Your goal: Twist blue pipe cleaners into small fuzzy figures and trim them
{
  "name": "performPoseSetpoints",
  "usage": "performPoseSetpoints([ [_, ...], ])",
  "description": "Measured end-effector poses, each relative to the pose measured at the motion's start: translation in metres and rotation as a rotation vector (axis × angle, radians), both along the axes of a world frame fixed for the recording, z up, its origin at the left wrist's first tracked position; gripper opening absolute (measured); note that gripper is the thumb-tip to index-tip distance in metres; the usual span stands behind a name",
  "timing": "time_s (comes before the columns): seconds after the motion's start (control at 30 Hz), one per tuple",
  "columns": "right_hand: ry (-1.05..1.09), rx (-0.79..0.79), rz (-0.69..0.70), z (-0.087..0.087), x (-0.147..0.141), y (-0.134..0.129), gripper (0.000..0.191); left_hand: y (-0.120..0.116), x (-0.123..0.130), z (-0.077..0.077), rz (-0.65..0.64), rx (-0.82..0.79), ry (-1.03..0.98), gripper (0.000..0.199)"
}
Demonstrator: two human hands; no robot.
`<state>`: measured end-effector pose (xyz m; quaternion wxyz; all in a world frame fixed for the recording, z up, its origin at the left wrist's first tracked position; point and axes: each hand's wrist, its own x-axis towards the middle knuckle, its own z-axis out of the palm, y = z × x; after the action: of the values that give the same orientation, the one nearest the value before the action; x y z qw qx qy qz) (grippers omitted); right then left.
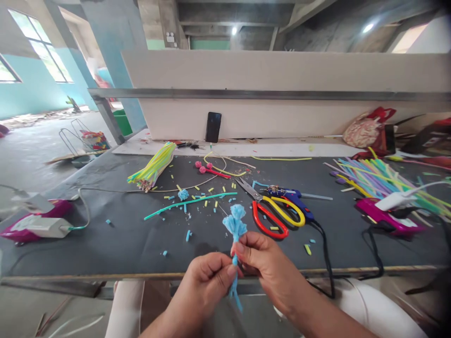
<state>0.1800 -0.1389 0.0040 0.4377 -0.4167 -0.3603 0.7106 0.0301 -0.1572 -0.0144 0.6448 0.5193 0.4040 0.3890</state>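
Light blue is the fuzzy flower point(235, 225), which I see in the lower centre of the frame. My left hand point(211, 277) pinches its stem; my right hand point(266, 258) grasps it just above. Scissors point(260, 197) lie on the worktop point(123, 249), right of centre.

Cannot read any text, label, brand, number or sign. Can make out just a pale patch on a dark bundle point(419, 143) far beyond the right hand point(262, 256), well to its right; might be print, but too blurred to tell. Cannot pick out any lettering on the magenta power strip point(368, 211), nearer on that same side, nor on the multicoloured bucket point(94, 141), far beyond the left hand point(211, 277) and to its left, too small to make out.
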Motion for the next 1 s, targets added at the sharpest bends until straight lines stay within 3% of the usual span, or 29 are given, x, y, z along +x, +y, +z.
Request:
performPoseSetpoints([
  [0.07, -0.009, 0.019, 0.019, 0.005, 0.001, -0.002, 0.024, 0.000, -0.005, 0.009, -0.022, 0.160, 0.122, 0.039],
  [0.13, 0.024, 0.030, 0.067, 0.009, 0.001, -0.005, 0.025, -0.001, -0.007, 0.014, -0.067, 0.219, 0.129, 0.039],
  [0.2, 0.102, 0.025, 0.116, 0.011, 0.001, -0.008, 0.027, -0.003, -0.004, 0.011, -0.131, 0.113, -0.017, 0.036],
  [0.33, 0.270, 0.027, 0.169, 0.004, 0.001, -0.008, 0.029, -0.008, 0.014, -0.008, -0.162, -0.262, -0.473, 0.033],
  [0.4, 0.294, 0.058, 0.162, -0.001, 0.002, -0.004, 0.030, -0.007, 0.020, -0.012, -0.153, -0.351, -0.535, 0.033],
  [0.5, 0.196, 0.095, 0.103, -0.005, 0.006, 0.005, 0.032, 0.000, 0.017, -0.001, -0.047, -0.223, -0.312, 0.033],
  [0.67, -0.149, 0.110, -0.036, -0.002, 0.005, 0.008, 0.035, 0.009, 0.003, 0.020, 0.114, 0.356, 0.443, 0.030],
  [0.8, -0.325, 0.115, -0.066, 0.000, 0.001, 0.003, 0.035, 0.008, 0.005, 0.017, 0.173, 0.646, 0.662, 0.027],
  [0.9, -0.219, 0.117, -0.090, 0.000, 0.000, -0.002, 0.033, 0.008, 0.009, 0.011, 0.143, 0.575, 0.536, 0.029],
  [1.0, 0.031, 0.034, -0.070, 0.000, -0.001, -0.007, 0.029, 0.007, 0.014, 0.005, 0.086, 0.234, 0.189, 0.035],
])
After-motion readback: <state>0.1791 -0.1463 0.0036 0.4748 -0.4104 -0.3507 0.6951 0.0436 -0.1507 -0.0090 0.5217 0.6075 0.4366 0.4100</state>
